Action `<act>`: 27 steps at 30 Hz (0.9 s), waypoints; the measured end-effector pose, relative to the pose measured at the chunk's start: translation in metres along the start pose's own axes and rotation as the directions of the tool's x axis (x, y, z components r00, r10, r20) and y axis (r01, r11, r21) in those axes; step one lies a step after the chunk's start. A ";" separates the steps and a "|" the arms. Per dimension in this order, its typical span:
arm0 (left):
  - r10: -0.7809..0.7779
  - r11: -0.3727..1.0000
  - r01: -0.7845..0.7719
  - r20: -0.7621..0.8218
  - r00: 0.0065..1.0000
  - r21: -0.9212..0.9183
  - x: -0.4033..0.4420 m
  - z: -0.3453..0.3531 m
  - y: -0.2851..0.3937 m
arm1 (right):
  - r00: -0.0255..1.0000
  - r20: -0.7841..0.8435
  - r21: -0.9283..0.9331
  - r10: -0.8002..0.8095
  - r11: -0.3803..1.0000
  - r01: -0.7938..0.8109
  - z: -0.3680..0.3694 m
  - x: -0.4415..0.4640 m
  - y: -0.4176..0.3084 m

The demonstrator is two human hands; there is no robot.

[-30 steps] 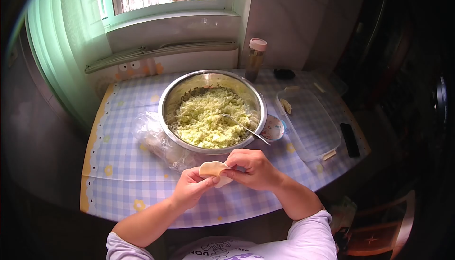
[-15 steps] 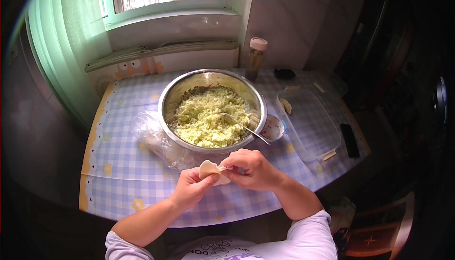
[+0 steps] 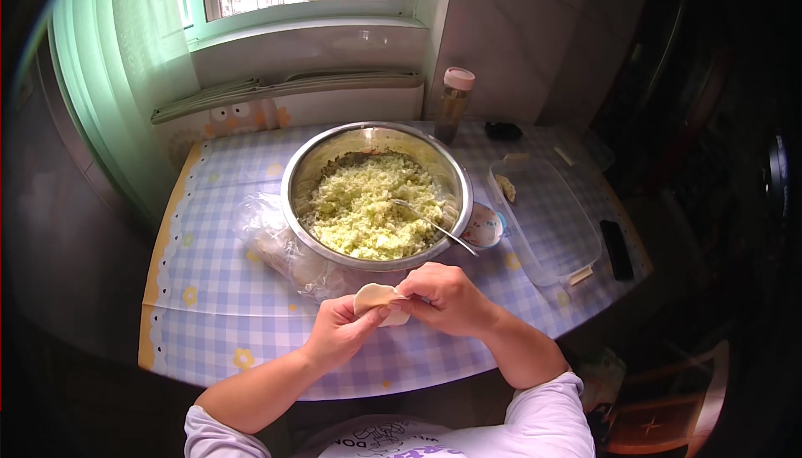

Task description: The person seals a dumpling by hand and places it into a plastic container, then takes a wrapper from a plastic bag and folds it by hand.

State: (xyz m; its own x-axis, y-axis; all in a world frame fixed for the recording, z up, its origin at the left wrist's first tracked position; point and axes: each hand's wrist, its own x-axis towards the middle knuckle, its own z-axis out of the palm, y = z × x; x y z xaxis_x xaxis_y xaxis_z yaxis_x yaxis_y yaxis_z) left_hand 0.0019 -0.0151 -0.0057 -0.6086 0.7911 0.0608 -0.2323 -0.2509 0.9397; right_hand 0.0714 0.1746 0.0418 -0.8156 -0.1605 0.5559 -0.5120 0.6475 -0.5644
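A round, pale dumpling wrapper [image 3: 373,296] is held between both hands just in front of the bowl. My left hand [image 3: 337,330] grips its left side, thumb across the near face. On the right edge, the fingertips of my right hand [image 3: 443,297] pinch the dough. Whether filling lies inside the wrapper I cannot tell. Beyond the hands stands a large steel bowl [image 3: 294,232] holding chopped pale-green filling [image 3: 368,207]. A spoon [image 3: 439,229] rests in the filling, its handle over the right rim. Left of the bowl lies a clear plastic bag [image 3: 284,249] with pale contents.
To the right, a clear plastic tray [image 3: 551,236] holds one dumpling [image 3: 505,188]. A small patterned dish [image 3: 484,226] sits between bowl and tray. A black phone [image 3: 616,249] lies farther right. Behind stands a pink-lidded bottle [image 3: 452,107]. A checked tablecloth [image 3: 217,316] covers the table.
The wrapper's shape between my fingers has altered slightly, its far edge now broader and rounder. Both hands stay in nearly the same place, and the view has shifted a little.
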 end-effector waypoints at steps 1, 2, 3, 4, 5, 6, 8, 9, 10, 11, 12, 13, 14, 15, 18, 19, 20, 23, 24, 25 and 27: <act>0.000 1.000 0.000 0.002 1.000 0.007 0.000 0.000 0.000 | 1.000 -0.007 -0.011 -0.008 1.000 0.008 0.000 0.000 0.000; 0.010 1.000 -0.010 0.005 1.000 0.008 0.000 0.000 0.000 | 1.000 -0.006 -0.011 -0.014 1.000 0.014 0.000 0.000 0.000; 0.018 1.000 -0.018 0.009 1.000 0.009 0.001 0.000 -0.001 | 1.000 -0.005 -0.010 -0.019 1.000 0.019 0.000 0.001 -0.001; 0.026 1.000 -0.026 0.012 1.000 0.010 0.001 0.000 -0.002 | 1.000 -0.004 -0.009 -0.024 1.000 0.024 -0.001 0.001 -0.001; 0.022 1.000 -0.022 0.010 1.000 0.015 0.001 -0.001 -0.003 | 1.000 0.005 -0.009 -0.017 1.000 0.017 -0.002 0.001 -0.002; 0.018 1.000 -0.018 0.007 1.000 0.020 0.000 -0.002 -0.004 | 1.000 0.014 -0.009 -0.010 1.000 0.010 -0.002 0.001 -0.002; 0.012 0.999 -0.012 0.002 1.000 0.031 0.000 -0.002 -0.005 | 0.999 0.032 0.006 0.022 1.000 -0.022 -0.003 0.001 -0.002; 0.009 0.999 -0.009 0.000 1.000 0.037 0.000 -0.002 -0.005 | 0.998 0.042 0.021 0.047 0.999 -0.048 -0.004 0.000 -0.001; 0.007 0.999 -0.007 -0.002 1.000 0.044 0.000 -0.002 -0.005 | 0.996 0.052 0.035 0.071 0.997 -0.073 -0.004 0.000 -0.001; 0.009 0.998 -0.009 0.001 1.000 0.059 -0.001 -0.001 -0.004 | 0.997 0.031 0.037 0.073 0.997 -0.074 -0.004 0.000 -0.002; 0.011 0.997 -0.012 0.003 1.000 0.073 -0.001 0.001 -0.001 | 0.997 0.010 0.039 0.074 0.996 -0.074 -0.004 0.001 -0.003; 0.014 0.996 -0.014 0.005 1.000 0.088 -0.001 0.002 0.001 | 0.997 -0.009 0.042 0.074 0.996 -0.074 -0.004 0.002 -0.005; 0.002 0.995 -0.003 0.017 1.000 0.100 -0.001 0.001 0.001 | 0.996 0.006 0.039 0.092 0.995 -0.092 -0.004 0.003 -0.007; -0.012 0.993 0.009 0.026 1.000 0.114 -0.002 0.000 0.001 | 0.994 0.022 0.040 0.109 0.993 -0.110 -0.005 0.004 -0.010; -0.023 0.988 0.016 0.045 0.999 0.153 -0.003 -0.001 -0.001 | 0.997 0.044 -0.002 0.062 0.998 -0.062 -0.004 0.002 -0.003; -0.022 0.986 0.014 0.051 0.998 0.166 -0.003 -0.001 -0.002 | 0.998 0.047 -0.023 0.029 0.999 -0.028 -0.003 0.002 0.000; -0.016 0.988 0.009 0.044 0.999 0.151 -0.002 0.000 -0.002 | 0.999 0.036 -0.026 0.006 1.000 -0.005 -0.001 0.002 0.001; -0.013 0.994 0.009 0.040 0.999 0.109 0.000 -0.002 -0.004 | 0.999 0.023 -0.033 -0.022 0.999 0.023 0.000 0.003 0.000; -0.026 0.995 0.022 0.042 0.999 0.096 0.001 -0.003 -0.005 | 0.999 0.036 -0.027 -0.003 1.000 0.004 -0.001 0.003 -0.002; -0.039 0.996 0.035 0.046 0.998 0.082 0.001 -0.004 -0.006 | 0.999 0.048 -0.023 0.017 1.000 -0.016 -0.001 0.003 -0.004; -0.042 0.998 0.039 0.055 0.998 0.057 0.001 -0.004 -0.005 | 0.998 0.059 -0.001 0.033 0.999 -0.033 0.000 0.002 -0.004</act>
State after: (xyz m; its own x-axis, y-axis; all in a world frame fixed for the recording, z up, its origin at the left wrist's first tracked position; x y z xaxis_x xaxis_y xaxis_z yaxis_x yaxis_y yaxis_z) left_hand -0.0004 -0.0148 -0.0118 -0.5556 0.8305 0.0400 -0.2122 -0.1881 0.9589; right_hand 0.0715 0.1717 0.0454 -0.8463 -0.1829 0.5004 -0.4850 0.6529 -0.5818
